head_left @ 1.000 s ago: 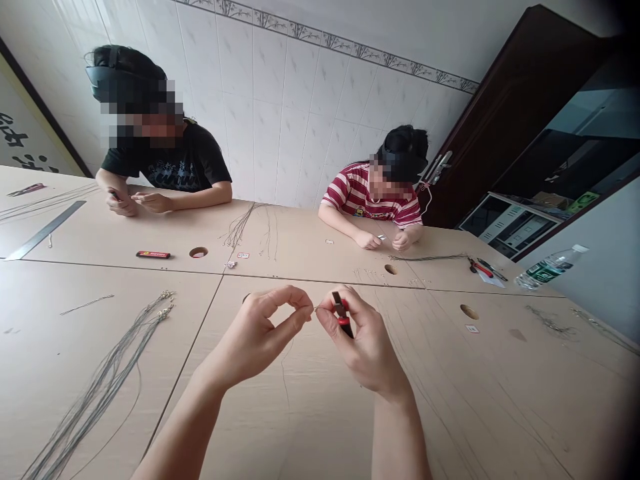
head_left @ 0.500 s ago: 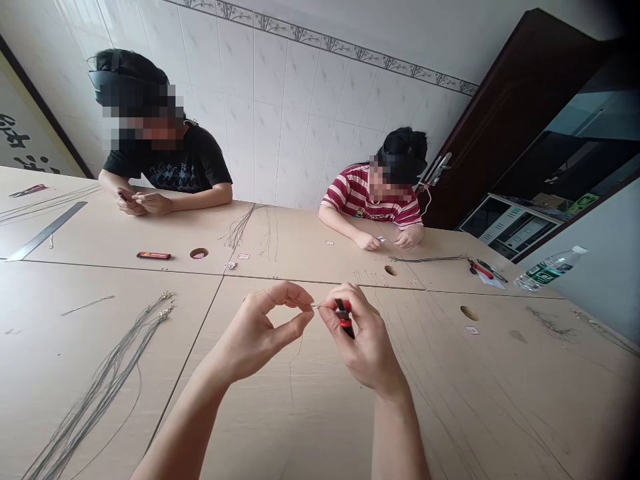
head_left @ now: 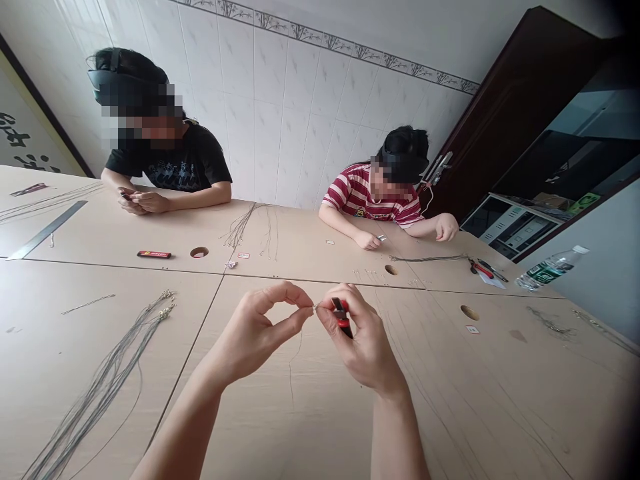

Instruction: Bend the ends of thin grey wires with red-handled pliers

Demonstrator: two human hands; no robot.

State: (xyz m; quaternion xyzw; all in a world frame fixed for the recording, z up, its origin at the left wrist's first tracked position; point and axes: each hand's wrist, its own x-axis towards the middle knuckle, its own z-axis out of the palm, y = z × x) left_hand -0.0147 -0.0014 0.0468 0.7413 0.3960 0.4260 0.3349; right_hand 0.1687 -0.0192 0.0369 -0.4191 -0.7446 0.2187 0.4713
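My left hand (head_left: 270,327) pinches a tiny metallic piece between thumb and index finger, near the middle of the view. A thin wire (head_left: 291,370) hangs down below those fingertips. Close beside it, my right hand (head_left: 363,337) is closed around small red-and-black pliers (head_left: 343,319), and its thumb and index fingertips pinch the other side of the small piece. The fingertips of both hands nearly touch, above the tabletop. The exact shape of the piece is too small to tell.
A bundle of thin cords (head_left: 107,373) lies at left on the table (head_left: 240,427). Across it sit two people, one in black (head_left: 187,160), one in stripes (head_left: 350,190). A red marker (head_left: 155,255), a steel ruler (head_left: 50,230), more pliers (head_left: 481,269) and a water bottle (head_left: 550,268) lie farther off.
My left fingertips have closed slightly more around the small piece, and the pliers have tilted a little. The striped-shirt person's hand has moved outward to the right.
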